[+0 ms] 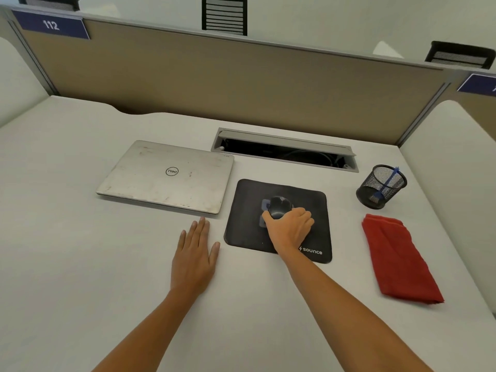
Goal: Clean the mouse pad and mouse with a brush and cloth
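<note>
1. Left hand (194,257) lies flat on desk (80,251), fingers straight, just left of mouse pad (247,210); prob. bracing.
2. Right hand (291,228) curls round mouse (279,205) at pad centre, likely to lift it clear; fingertips hidden.
3. Red cloth (397,259) folded, right of pad, within reach; untouched.
4. Blue brush (386,183) stands in mesh cup (375,194), right of pad & farther back; bristles hard to make out through the mesh.
</note>
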`<state>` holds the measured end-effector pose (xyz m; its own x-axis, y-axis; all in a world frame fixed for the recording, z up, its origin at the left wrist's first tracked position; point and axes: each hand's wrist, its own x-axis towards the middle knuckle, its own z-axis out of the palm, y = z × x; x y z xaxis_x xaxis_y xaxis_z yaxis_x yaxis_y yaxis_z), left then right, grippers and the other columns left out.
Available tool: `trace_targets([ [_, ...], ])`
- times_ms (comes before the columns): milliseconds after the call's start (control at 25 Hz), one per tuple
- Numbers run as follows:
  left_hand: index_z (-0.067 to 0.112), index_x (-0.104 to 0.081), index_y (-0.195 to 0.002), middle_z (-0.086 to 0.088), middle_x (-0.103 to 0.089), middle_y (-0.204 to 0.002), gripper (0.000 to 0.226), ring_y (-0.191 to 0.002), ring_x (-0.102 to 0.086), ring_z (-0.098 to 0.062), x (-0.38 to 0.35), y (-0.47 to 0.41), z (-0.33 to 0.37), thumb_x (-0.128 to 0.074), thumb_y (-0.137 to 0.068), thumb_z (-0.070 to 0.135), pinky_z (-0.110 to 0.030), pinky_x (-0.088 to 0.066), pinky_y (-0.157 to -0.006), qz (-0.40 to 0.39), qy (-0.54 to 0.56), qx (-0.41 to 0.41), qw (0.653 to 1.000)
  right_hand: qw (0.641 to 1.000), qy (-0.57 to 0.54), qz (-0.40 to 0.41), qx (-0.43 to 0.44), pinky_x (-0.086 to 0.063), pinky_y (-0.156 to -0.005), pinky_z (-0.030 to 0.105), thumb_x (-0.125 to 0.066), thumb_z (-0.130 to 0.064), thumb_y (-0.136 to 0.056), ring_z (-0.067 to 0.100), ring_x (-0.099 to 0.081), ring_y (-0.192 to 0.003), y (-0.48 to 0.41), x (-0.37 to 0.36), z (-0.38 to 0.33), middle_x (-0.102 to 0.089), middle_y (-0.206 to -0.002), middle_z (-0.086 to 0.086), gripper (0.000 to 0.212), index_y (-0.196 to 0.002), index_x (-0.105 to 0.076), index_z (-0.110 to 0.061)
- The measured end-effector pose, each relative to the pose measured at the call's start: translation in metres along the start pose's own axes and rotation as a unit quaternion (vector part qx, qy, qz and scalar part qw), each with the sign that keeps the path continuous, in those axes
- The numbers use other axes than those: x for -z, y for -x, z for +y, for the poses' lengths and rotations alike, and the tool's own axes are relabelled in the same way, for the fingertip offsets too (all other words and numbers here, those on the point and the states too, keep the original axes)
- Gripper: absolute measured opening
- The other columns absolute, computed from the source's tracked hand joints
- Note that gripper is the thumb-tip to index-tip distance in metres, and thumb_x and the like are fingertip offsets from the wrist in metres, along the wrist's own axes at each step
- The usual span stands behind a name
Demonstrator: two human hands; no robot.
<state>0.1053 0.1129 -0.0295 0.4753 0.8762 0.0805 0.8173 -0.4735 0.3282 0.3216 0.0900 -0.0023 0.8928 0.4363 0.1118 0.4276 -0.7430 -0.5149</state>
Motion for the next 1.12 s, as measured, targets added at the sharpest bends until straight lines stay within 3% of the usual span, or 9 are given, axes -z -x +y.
trace_targets([
  [280, 0.016, -0.012, -0.154, 0.003, -0.008, -0.162, 0.079, -0.150, -0.003, -0.013, -0.001, -0.001, 0.000, 0.004, -0.088, 0.055, -0.029, 0.004, -0.121, 0.002, -0.002, 0.001, 1.000, 0.999, -0.019, 0.024, 0.037, -0.043, -0.082, 0.031, -0.067, -0.065, -0.067, 0.021, -0.046, -0.096, 0.006, -0.003, 0.008, -0.053, -0.107, 0.008, 0.072, -0.108, -0.049, -0.007],
  [480, 0.016, -0.015, -0.154, 0.002, -0.011, -0.162, 0.068, -0.150, -0.006, -0.014, 0.000, -0.001, 0.001, -0.011, -0.094, 0.048, -0.029, 0.003, -0.121, 0.006, 0.004, 0.005, 1.000, 0.996, -0.051, 0.023, 0.065, -0.044, -0.091, 0.034, -0.066, -0.064, -0.072, 0.024, -0.047, -0.107, 0.018, 0.000, 0.015, -0.049, -0.122, 0.011, 0.081, -0.127, -0.047, -0.008],
  [640, 0.015, -0.016, -0.154, 0.001, -0.013, -0.161, 0.068, -0.149, -0.008, -0.015, 0.000, 0.000, 0.002, -0.014, -0.094, 0.047, -0.030, 0.002, -0.121, 0.013, 0.011, 0.006, 1.000, 0.986, -0.074, 0.061, 0.136, -0.047, -0.088, 0.039, -0.068, -0.040, -0.081, 0.028, -0.048, -0.102, 0.036, 0.005, 0.027, -0.047, -0.121, 0.017, 0.059, -0.122, -0.049, -0.004],
  [800, 0.015, -0.017, -0.154, 0.001, -0.014, -0.161, 0.064, -0.149, -0.009, -0.016, 0.000, 0.001, 0.000, -0.015, -0.097, 0.044, -0.031, 0.001, -0.121, 0.015, 0.013, 0.002, 1.000, 0.971, -0.062, 0.097, 0.211, -0.044, -0.086, 0.034, -0.066, -0.026, -0.083, 0.025, -0.048, -0.099, 0.052, 0.008, 0.035, -0.049, -0.117, 0.014, 0.037, -0.112, -0.053, -0.008],
  [960, 0.017, -0.011, -0.154, 0.001, -0.009, -0.162, 0.057, -0.150, -0.006, -0.017, 0.000, 0.002, 0.004, -0.025, -0.103, 0.037, -0.034, 0.002, -0.121, 0.000, -0.005, 0.020, 1.000, 0.959, -0.046, 0.076, 0.270, -0.047, -0.084, 0.035, -0.065, -0.021, -0.084, 0.025, -0.051, -0.097, 0.061, 0.011, 0.041, -0.053, -0.113, 0.013, 0.030, -0.109, -0.055, -0.008],
  [1120, 0.016, -0.002, -0.154, 0.000, 0.002, -0.163, 0.059, -0.150, 0.002, -0.019, 0.008, 0.001, 0.019, -0.022, -0.104, 0.038, -0.042, 0.002, -0.120, -0.051, -0.020, 0.065, 0.996, 0.959, -0.020, 0.034, 0.282, -0.051, -0.081, 0.039, -0.067, -0.018, -0.082, 0.029, -0.057, -0.096, 0.068, 0.013, 0.045, -0.058, -0.114, 0.015, 0.034, -0.112, -0.059, -0.006],
])
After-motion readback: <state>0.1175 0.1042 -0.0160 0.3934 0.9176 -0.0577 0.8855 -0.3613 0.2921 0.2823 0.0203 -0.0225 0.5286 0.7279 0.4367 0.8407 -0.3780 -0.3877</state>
